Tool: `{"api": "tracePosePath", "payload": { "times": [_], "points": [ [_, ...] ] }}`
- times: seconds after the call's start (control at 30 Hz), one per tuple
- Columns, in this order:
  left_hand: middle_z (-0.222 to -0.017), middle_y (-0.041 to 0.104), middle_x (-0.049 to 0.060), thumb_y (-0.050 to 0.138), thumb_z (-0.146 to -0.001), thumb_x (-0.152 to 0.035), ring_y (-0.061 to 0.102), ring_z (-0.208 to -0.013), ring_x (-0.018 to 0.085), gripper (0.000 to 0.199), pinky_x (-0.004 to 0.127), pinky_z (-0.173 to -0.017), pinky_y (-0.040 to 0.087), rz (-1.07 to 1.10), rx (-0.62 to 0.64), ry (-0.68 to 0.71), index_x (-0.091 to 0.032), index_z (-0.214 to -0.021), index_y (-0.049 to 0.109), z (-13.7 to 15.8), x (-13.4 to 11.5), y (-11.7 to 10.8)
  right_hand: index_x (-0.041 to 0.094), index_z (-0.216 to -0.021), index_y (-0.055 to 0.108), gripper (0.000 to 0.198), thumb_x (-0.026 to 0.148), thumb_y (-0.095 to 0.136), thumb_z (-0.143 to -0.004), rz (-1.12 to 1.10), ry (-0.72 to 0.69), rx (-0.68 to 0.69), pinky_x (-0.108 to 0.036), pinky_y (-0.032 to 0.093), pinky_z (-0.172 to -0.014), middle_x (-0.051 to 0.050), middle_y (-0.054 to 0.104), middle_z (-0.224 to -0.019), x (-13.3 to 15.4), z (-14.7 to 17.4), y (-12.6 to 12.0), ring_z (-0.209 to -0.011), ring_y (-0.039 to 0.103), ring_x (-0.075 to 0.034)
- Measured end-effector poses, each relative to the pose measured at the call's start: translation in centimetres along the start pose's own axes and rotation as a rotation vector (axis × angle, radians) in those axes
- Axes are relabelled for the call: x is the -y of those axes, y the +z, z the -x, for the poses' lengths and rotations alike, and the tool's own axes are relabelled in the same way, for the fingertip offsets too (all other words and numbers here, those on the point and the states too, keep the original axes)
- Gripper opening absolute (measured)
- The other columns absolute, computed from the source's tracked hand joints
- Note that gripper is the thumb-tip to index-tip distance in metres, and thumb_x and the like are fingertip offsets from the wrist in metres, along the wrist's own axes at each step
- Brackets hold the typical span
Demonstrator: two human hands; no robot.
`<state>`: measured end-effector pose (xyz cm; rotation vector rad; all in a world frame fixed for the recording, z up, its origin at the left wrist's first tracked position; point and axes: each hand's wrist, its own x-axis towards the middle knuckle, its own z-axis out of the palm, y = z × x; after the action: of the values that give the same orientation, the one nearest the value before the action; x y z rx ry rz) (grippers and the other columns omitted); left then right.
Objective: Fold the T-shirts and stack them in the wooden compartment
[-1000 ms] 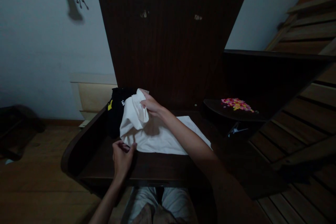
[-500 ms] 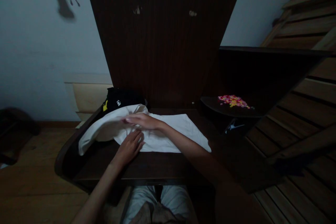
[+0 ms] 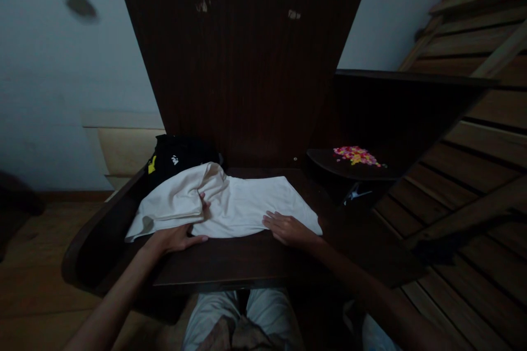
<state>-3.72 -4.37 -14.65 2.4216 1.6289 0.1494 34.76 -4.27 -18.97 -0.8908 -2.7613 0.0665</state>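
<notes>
A white cloth garment lies across the dark wooden bench, its left part folded over in loose creases. My left hand is at the front edge of that folded part. Its thumb is stretched out on the wood and its fingers run partly beneath the fabric, with fingertips showing at the fold's right edge. My right hand rests flat on the garment's front edge, toward its right end, fingers extended. Behind the garment on the left sits a bunched black cloth with white and yellow marks.
The dark bench has a raised curved left end and a tall back panel. On a rounded shelf at right lies a pile of small pink and yellow pieces. Wooden slats stand farther right.
My right hand has moved from the left fold to the garment's right front. My left hand has shifted left, fingers under the fabric. The left flap has come down flatter.
</notes>
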Motion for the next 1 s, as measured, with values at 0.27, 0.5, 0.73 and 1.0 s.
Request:
{"api": "tracePosePath", "payload": {
  "times": [0.27, 0.5, 0.73, 1.0],
  "points": [
    [-0.108, 0.072, 0.013, 0.046, -0.074, -0.055, 0.065, -0.102, 0.032, 0.053, 0.042, -0.093, 0.046, -0.137, 0.072, -0.037, -0.020, -0.104, 0.071, 0.1, 2.7, -0.9, 0.012, -0.136, 0.052, 0.063, -0.003, 0.038, -0.076, 0.074, 0.142, 0.044, -0.041, 0.047, -0.104, -0.016, 0.053, -0.139, -1.0, 3.5, -0.5, -0.134, 0.043, -0.025],
    [-0.121, 0.068, 0.009, 0.046, -0.076, -0.053, 0.054, -0.123, 0.032, 0.056, 0.043, -0.106, 0.037, -0.126, -0.042, -0.038, -0.024, -0.120, 0.066, 0.4, 2.4, -0.6, 0.014, -0.141, 0.046, 0.069, -0.004, 0.034, -0.075, -0.018, 0.128, -0.113, -0.041, 0.041, -0.111, -0.012, 0.048, -0.143, -1.5, 5.4, 0.3, -0.137, 0.038, -0.020],
    [-0.144, 0.050, 0.007, 0.031, -0.092, -0.055, 0.040, -0.137, 0.026, 0.058, 0.041, -0.110, 0.036, -0.003, -0.104, 0.162, -0.021, -0.130, 0.059, -0.4, -3.8, 2.4, 0.018, -0.139, 0.049, 0.060, 0.005, 0.040, -0.081, -0.097, 0.228, -0.039, -0.048, 0.028, -0.117, -0.010, 0.039, -0.149, -1.0, 5.2, -0.4, -0.141, 0.029, -0.022],
    [-0.157, 0.027, 0.015, 0.041, -0.087, -0.058, 0.020, -0.145, 0.028, 0.077, 0.048, -0.116, 0.022, 0.026, -0.191, 0.156, -0.015, -0.150, 0.028, -3.2, -2.2, 3.8, 0.024, -0.142, 0.045, 0.055, 0.010, 0.034, -0.090, -0.197, 0.249, 0.060, -0.051, 0.016, -0.120, -0.003, 0.032, -0.153, -1.8, 6.6, -1.7, -0.146, 0.016, -0.019]
  ]
}}
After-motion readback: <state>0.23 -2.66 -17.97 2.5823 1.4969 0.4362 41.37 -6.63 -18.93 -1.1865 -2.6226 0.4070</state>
